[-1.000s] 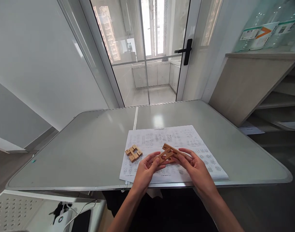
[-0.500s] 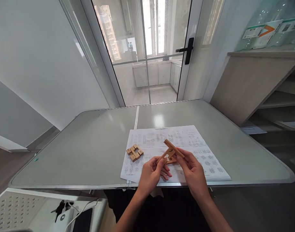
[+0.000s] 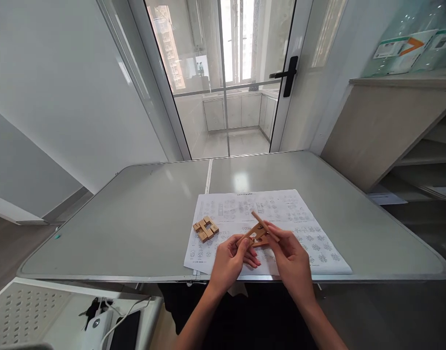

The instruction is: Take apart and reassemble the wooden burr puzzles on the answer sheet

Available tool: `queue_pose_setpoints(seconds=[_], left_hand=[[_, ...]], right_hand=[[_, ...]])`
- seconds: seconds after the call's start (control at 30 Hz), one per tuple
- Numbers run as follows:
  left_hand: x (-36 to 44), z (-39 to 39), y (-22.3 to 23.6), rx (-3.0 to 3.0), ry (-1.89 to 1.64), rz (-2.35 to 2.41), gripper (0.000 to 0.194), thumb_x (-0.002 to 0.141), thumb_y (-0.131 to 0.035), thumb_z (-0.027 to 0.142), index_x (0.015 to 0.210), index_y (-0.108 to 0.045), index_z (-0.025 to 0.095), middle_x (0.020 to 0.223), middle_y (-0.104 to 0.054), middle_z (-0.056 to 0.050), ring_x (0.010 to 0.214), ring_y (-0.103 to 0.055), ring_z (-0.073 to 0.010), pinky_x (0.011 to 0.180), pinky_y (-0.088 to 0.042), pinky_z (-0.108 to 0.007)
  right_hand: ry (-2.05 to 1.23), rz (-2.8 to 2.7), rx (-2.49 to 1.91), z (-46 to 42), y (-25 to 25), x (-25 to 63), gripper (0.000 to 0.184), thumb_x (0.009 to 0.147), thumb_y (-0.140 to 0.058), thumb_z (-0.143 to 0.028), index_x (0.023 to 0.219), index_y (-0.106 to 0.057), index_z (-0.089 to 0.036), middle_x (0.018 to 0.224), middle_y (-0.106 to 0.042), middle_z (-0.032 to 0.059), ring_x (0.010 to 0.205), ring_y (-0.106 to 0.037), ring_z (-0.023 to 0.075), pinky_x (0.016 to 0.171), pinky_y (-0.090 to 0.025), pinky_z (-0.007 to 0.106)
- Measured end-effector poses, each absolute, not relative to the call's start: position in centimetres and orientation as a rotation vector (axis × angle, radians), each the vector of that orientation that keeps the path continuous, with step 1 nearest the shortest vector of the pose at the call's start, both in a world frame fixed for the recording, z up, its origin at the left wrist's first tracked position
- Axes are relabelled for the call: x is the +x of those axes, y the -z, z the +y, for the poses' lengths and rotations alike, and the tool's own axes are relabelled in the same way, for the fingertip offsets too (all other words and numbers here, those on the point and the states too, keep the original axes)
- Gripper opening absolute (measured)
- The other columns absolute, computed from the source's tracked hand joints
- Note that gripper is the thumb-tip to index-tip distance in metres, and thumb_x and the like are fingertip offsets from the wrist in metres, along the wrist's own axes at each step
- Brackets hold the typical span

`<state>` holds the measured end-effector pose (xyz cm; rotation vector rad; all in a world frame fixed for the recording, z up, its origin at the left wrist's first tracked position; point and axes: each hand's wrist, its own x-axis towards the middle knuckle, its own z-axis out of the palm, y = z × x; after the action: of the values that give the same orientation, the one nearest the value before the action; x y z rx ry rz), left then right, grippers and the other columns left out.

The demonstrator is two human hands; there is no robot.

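Note:
My left hand (image 3: 230, 260) is closed on a notched wooden puzzle piece (image 3: 255, 230) that bears a dark mark. Crossing over its far end is a second wooden puzzle piece (image 3: 259, 219), a narrow stick pinched between the fingers of my right hand (image 3: 290, 250). Below these two shows part of another wooden piece (image 3: 261, 241), mostly hidden by the fingers; which hand supports it I cannot tell. To the left, several notched wooden pieces (image 3: 205, 228) lie side by side on a printed sheet (image 3: 223, 204) with small line diagrams.
The sheet lies at the front edge of a grey table (image 3: 153, 218). Lower left, a white perforated tray (image 3: 33, 311) holds keys (image 3: 93, 311), a white device with a cable (image 3: 98, 326) and a black phone-like slab (image 3: 126, 333). Shelves (image 3: 398, 126) stand right; a glass door (image 3: 240, 112) is behind.
The right hand's stick has turned and now crosses the left piece more steeply, edge-on. My hands have drawn a little closer together. The loose pieces stay on the sheet; the view shifts slightly.

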<state>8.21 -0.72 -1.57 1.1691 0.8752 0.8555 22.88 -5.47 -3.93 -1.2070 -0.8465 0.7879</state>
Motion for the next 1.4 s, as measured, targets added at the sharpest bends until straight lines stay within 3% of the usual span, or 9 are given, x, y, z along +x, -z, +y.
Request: queue_pose_setpoints(seconds=[0.63,0.97,1.4], left_hand=[[7.95,-0.8,1.56,1.18,-0.843,0.845,0.045,0.091,-0.069,0.058,0.097,-0.065,0.013,0.073,-0.068,-0.002,0.055,-0.07,-0.0162,0.054,-0.057,-0.027],[7.85,-0.66,1.63,1.121,-0.875,0.817,0.053,0.086,-0.074,0.06,0.108,-0.045,0.02,0.068,-0.067,0.003,0.049,-0.066,-0.0151,0.048,-0.053,-0.025],[7.75,-0.73,2.0,1.097,-0.883,0.834,0.054,0.086,-0.073,0.061,0.102,-0.04,0.022,0.067,-0.068,0.003,0.046,-0.065,-0.0139,0.046,-0.052,-0.023]], right_hand=[[-0.785,-0.946,-1.278,-5.95,4.49,22.72,0.031,0.093,-0.071,-0.049,0.113,-0.074,-0.026,0.129,-0.074,0.0092,0.111,-0.074,0.0307,0.102,-0.058,0.05],[-0.803,-0.99,-1.266,-5.96,4.64,22.86,0.032,0.093,-0.07,-0.052,0.113,-0.073,-0.027,0.131,-0.074,0.0085,0.107,-0.076,0.0301,0.098,-0.06,0.047],[-0.838,-0.998,-1.277,-5.83,4.22,23.01,0.032,0.091,-0.072,-0.054,0.109,-0.073,-0.027,0.123,-0.077,0.0082,0.103,-0.077,0.0303,0.094,-0.061,0.044]])
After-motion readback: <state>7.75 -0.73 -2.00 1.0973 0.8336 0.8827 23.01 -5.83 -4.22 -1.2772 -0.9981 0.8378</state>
